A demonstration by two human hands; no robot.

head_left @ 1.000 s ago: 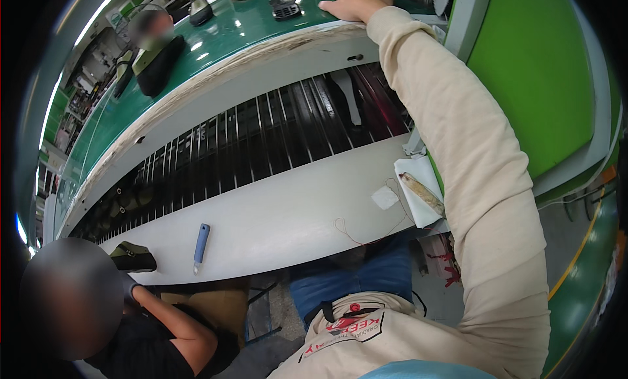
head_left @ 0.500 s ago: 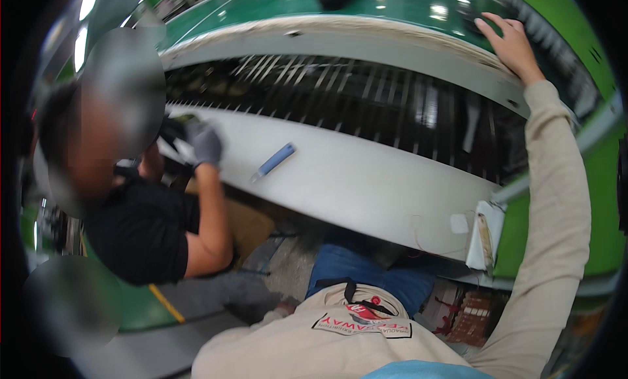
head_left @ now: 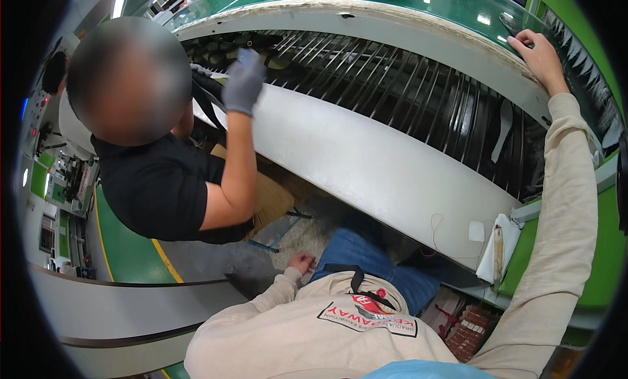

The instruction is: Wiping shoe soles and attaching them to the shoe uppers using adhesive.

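At the far right my right hand (head_left: 538, 57) reaches over the front edge of the green bench top (head_left: 451, 16). Its fingers are bent, with a gap between thumb and forefinger, and I see nothing held. Just beyond the fingertips lies a dark, flat, shiny piece (head_left: 510, 23). My left hand (head_left: 302, 262) hangs low beside my jeans, fingers loosely bent and seemingly holding nothing. On the left, a co-worker's grey-gloved hand (head_left: 242, 88) is raised over the white shelf (head_left: 366, 143), with a blue-handled tool (head_left: 247, 54) in its fingers.
Dark metal bars (head_left: 405, 91) form a rack under the bench, with a pale sole-shaped piece (head_left: 502, 131) among them. A white holder (head_left: 497, 248) and loose thread sit at the shelf's right end. The co-worker (head_left: 157, 182) sits close on my left. Green machine panels border the right.
The co-worker has picked up the blue-handled tool from the white shelf and raised the gloved hand. My right hand stays at the bench edge, its fingers more bent. My left hand now shows clearly.
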